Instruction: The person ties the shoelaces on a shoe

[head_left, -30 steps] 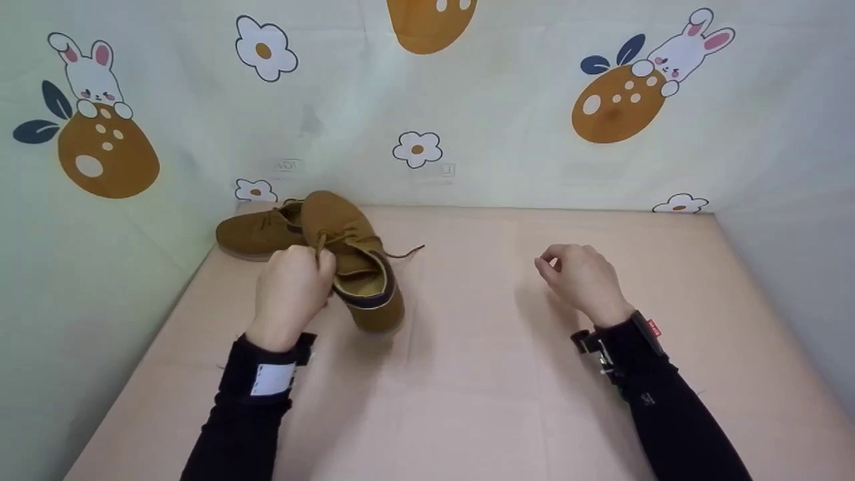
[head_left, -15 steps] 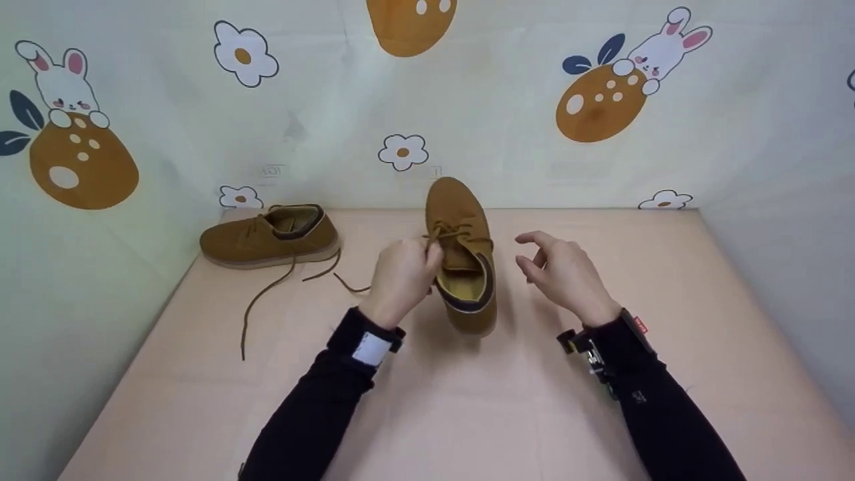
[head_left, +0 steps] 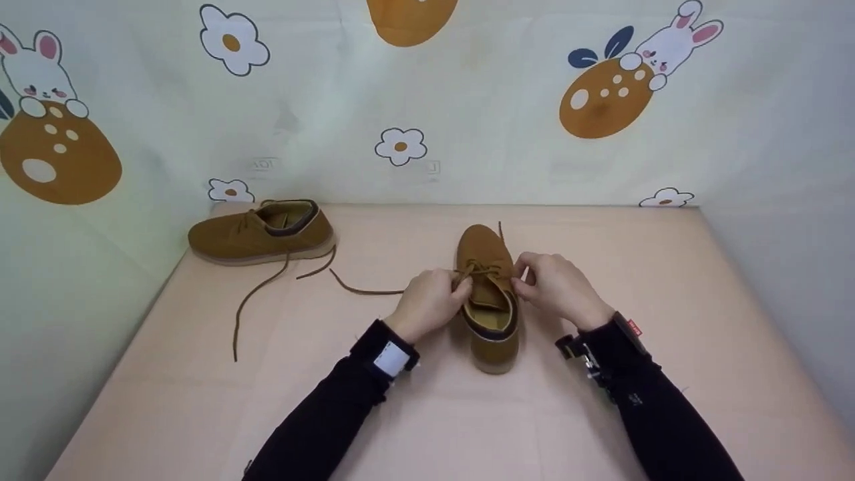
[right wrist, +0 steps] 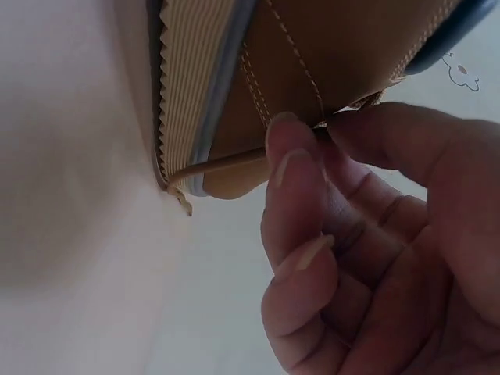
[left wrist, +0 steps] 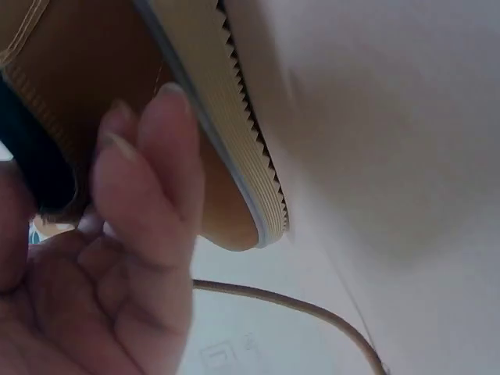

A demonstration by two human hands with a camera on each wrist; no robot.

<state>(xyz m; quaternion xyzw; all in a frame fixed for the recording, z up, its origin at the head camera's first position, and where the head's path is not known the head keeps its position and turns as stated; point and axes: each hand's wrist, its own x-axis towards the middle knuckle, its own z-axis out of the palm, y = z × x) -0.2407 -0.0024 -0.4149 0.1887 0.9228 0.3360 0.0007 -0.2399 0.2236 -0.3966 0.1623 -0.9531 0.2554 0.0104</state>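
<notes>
A brown lace-up shoe (head_left: 479, 248) stands upright on the table with its toe pointing away from me. My left hand (head_left: 431, 300) grips its left side by the lacing, thumb at the opening and fingers along the outer side, as the left wrist view also shows. On the opposite side, my right hand (head_left: 561, 284) pinches a brown shoelace (right wrist: 223, 164) between thumb and index finger, close against the upper. That lace trails forward past the sole. Another loose lace (head_left: 367, 292) stretches left from under my left hand across the table.
The matching brown shoe (head_left: 230, 237) lies at the back left, toe to the left, its loose laces (head_left: 247, 304) hanging onto the pink table (head_left: 507, 434). Behind the table hangs a pale cloth (head_left: 494, 100) printed with rabbits and flowers.
My left hand has carried the shoe from beside the other shoe rightward and lowered it to the table. The right hand has come to the shoe's right side and taken hold of the lace.
</notes>
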